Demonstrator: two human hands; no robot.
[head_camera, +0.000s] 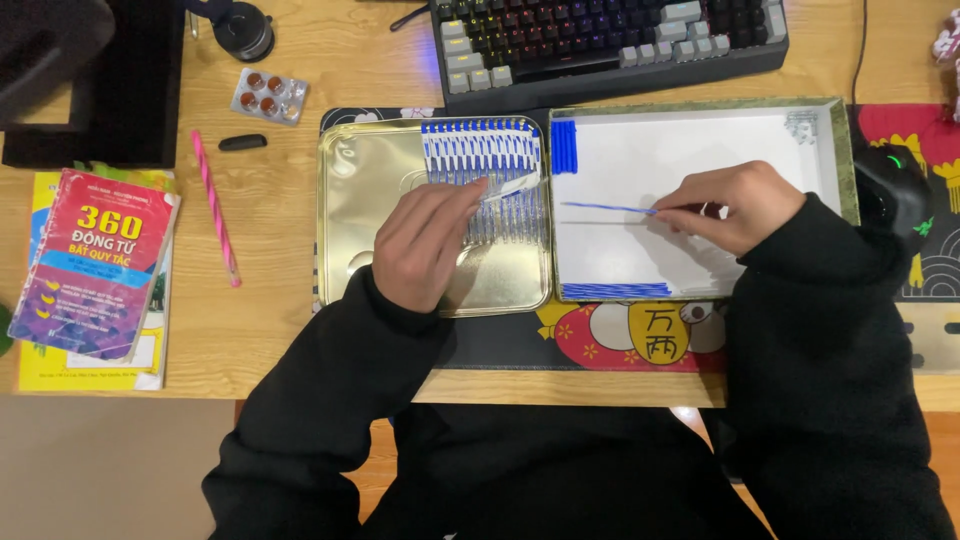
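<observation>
An open gold tin tray lies on the desk with a row of several blue-and-clear pens lined up at its right side. My left hand rests on that row and grips one clear pen barrel. To the right lies a white-lined box lid. My right hand hovers over it, pinching a thin blue ink refill that points left. Small piles of blue pen parts sit at the lid's upper left, and more blue refills lie along its lower edge.
A keyboard sits behind the trays and a black mouse to the right. A pink pencil, a blister pack of pills, a small black cap and a stack of books lie at the left.
</observation>
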